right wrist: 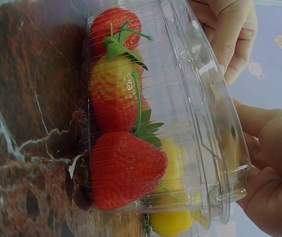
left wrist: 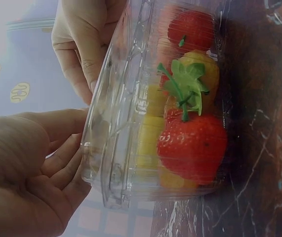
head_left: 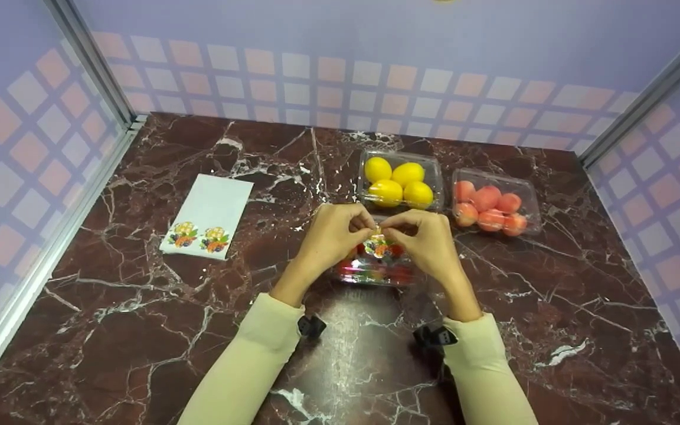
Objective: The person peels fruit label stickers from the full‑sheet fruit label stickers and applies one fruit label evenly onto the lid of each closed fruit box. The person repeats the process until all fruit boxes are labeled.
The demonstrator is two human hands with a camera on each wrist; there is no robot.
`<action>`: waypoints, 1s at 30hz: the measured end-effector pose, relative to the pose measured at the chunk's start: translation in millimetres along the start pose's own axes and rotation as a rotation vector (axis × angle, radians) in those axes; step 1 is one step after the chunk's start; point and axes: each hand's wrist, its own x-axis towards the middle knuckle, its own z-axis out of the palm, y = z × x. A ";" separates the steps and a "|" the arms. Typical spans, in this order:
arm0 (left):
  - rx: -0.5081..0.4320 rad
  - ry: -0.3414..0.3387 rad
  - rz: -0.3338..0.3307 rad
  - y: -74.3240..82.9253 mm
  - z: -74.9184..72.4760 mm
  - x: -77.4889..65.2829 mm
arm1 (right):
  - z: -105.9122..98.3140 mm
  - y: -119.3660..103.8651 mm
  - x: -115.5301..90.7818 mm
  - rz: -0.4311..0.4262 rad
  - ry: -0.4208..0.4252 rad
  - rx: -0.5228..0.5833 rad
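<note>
A clear plastic box of strawberries (head_left: 375, 274) stands shut on the table before me, with red and yellowish berries showing through its wall in both wrist views. On its lid is a round sticker (head_left: 379, 248) printed with colourful fruit. My left hand (head_left: 333, 233) comes from the left and pinches the sticker's far edge between thumb and index finger. Opposite it, my right hand (head_left: 428, 241) pinches at the same edge, the fingertips of both nearly meeting. In the left wrist view, the lid (left wrist: 101, 123) partly hides the fingertips.
Behind stands a clear box of lemons (head_left: 402, 183); to its right, one of peach-like fruits (head_left: 489, 208). A white sheet (head_left: 210, 212) with two fruit stickers lies on the left. Purple panels (head_left: 340, 35) border the dark marbled table (head_left: 110, 330).
</note>
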 end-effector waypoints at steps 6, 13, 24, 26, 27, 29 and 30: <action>0.003 0.000 -0.004 0.5 0.6 -0.2 | 1.0 1.8 0.2 -0.011 0.000 0.005; 0.015 -0.015 -0.003 1.7 0.9 -0.8 | 1.5 2.6 0.5 -0.021 0.000 -0.012; -0.003 0.023 -0.027 2.1 4.9 -1.9 | 2.4 1.7 0.0 -0.042 -0.011 -0.046; -0.005 0.026 -0.031 2.2 5.3 -2.0 | 2.6 1.3 -0.1 -0.049 -0.010 -0.052; -0.004 0.026 -0.033 2.4 5.3 -2.2 | 2.8 1.3 -0.1 -0.053 -0.008 -0.053; 0.006 0.025 -0.035 2.6 5.2 -2.5 | 2.9 0.7 -0.1 -0.054 -0.007 -0.056; 0.024 0.025 -0.036 2.6 5.1 -2.6 | 3.0 0.6 -0.2 -0.055 -0.007 -0.057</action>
